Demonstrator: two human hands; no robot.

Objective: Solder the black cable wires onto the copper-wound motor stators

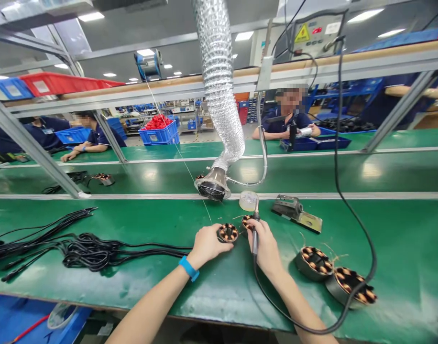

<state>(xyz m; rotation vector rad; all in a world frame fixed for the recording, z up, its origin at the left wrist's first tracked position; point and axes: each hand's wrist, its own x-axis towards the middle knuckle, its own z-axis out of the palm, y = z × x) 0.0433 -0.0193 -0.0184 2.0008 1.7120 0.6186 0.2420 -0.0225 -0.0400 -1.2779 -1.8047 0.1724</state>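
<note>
My left hand point(208, 243), with a blue band at the wrist, is closed round the side of a small motor stator point(228, 232) with copper windings, resting on the green bench. My right hand point(265, 243) grips a soldering iron point(255, 236), its metal end pointing up and its cable trailing towards me. Another stator point(246, 221) sits just beyond the right fingers; whether they touch it I cannot tell. Thin solder wire point(183, 160) runs from a blue spool point(148, 64) down to near my left hand. Two more stators point(314, 263) stand to the right.
A fume extractor nozzle point(213, 184) hangs above the hands. Behind them are a roll of clear tape point(248, 200) and a soldering iron stand point(296, 212). Bundled black cables point(93, 251) lie left. The iron's cord point(366, 239) loops on the right. Co-workers sit across the bench.
</note>
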